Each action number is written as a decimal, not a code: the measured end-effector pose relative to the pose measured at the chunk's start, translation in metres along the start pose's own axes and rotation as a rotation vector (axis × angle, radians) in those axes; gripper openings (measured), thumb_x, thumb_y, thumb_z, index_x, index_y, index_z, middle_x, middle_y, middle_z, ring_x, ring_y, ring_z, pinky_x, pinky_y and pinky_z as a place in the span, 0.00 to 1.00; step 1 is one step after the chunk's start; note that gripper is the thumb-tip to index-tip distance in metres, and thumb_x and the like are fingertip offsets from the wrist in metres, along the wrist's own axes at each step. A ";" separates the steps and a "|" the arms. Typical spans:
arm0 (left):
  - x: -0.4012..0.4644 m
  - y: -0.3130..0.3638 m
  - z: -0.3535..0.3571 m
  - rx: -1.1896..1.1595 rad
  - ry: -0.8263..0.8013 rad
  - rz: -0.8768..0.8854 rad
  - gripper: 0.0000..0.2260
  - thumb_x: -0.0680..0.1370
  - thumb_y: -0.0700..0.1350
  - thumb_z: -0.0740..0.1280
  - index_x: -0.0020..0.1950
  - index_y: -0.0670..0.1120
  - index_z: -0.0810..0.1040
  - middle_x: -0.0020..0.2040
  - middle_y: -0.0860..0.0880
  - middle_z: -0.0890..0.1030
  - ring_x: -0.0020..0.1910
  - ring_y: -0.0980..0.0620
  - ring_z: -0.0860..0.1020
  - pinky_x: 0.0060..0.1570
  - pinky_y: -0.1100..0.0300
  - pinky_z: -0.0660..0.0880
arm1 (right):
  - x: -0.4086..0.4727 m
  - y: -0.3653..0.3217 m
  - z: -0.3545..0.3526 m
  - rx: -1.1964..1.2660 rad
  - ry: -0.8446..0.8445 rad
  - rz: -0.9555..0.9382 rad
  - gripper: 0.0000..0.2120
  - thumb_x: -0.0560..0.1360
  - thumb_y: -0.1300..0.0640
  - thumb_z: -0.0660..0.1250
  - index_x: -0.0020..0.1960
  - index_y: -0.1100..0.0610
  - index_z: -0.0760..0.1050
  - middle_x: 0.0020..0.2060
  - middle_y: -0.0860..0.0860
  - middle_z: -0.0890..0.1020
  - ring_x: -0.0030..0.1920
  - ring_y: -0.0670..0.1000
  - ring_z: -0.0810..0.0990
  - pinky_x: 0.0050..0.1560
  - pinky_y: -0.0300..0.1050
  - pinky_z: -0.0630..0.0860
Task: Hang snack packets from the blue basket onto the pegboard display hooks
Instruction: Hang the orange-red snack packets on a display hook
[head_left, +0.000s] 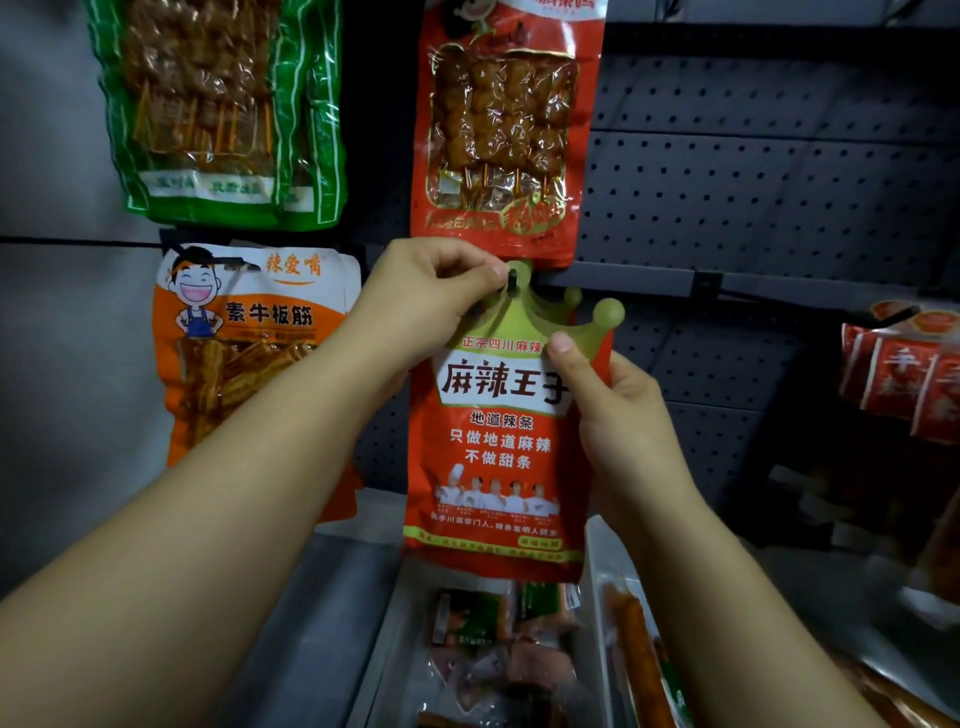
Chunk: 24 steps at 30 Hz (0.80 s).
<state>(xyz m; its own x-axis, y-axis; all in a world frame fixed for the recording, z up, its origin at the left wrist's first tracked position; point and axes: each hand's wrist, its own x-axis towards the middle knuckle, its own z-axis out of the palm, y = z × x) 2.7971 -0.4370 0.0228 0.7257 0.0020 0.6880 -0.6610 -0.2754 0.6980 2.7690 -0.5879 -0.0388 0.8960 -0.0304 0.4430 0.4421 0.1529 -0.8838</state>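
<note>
A red snack packet with a green crown-shaped top (498, 441) hangs in front of the dark pegboard (753, 197). My left hand (426, 296) pinches the crown's upper left edge right at a black hook (511, 283), whose tip pokes through the packet's hanging hole. My right hand (618, 410) grips the packet's right side, thumb pressed on the front just below the crown. The blue basket is not in view.
Other packets hang around: a green one (218, 114) at top left, an orange one (244, 353) at left, a red skewer packet (504, 130) directly above, red packets (904, 384) at right. White trays of snacks (592, 623) lie on the shelf below.
</note>
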 end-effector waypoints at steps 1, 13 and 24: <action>0.004 -0.004 0.002 0.000 0.005 -0.004 0.06 0.75 0.47 0.69 0.38 0.54 0.80 0.35 0.55 0.82 0.33 0.62 0.81 0.30 0.70 0.75 | 0.002 0.005 -0.003 -0.027 0.001 -0.002 0.08 0.76 0.49 0.67 0.45 0.54 0.79 0.38 0.53 0.86 0.37 0.51 0.86 0.33 0.40 0.80; 0.070 -0.049 0.030 0.038 -0.005 -0.046 0.05 0.75 0.47 0.71 0.39 0.55 0.80 0.43 0.55 0.82 0.46 0.55 0.80 0.46 0.60 0.75 | 0.049 0.064 -0.029 -0.394 0.145 0.055 0.03 0.76 0.54 0.68 0.47 0.51 0.74 0.45 0.47 0.82 0.47 0.48 0.82 0.48 0.46 0.79; 0.038 -0.132 0.041 -0.185 -0.097 -0.270 0.43 0.69 0.51 0.75 0.76 0.51 0.52 0.69 0.50 0.69 0.64 0.51 0.73 0.63 0.47 0.72 | 0.075 0.083 -0.030 -0.408 0.232 0.101 0.28 0.73 0.51 0.71 0.69 0.52 0.62 0.65 0.52 0.73 0.62 0.54 0.75 0.60 0.57 0.76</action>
<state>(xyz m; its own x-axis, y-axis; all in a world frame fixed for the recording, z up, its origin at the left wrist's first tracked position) 2.9197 -0.4403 -0.0517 0.8881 -0.0429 0.4577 -0.4596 -0.0985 0.8826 2.8742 -0.6075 -0.0833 0.9003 -0.2621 0.3474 0.2906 -0.2321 -0.9282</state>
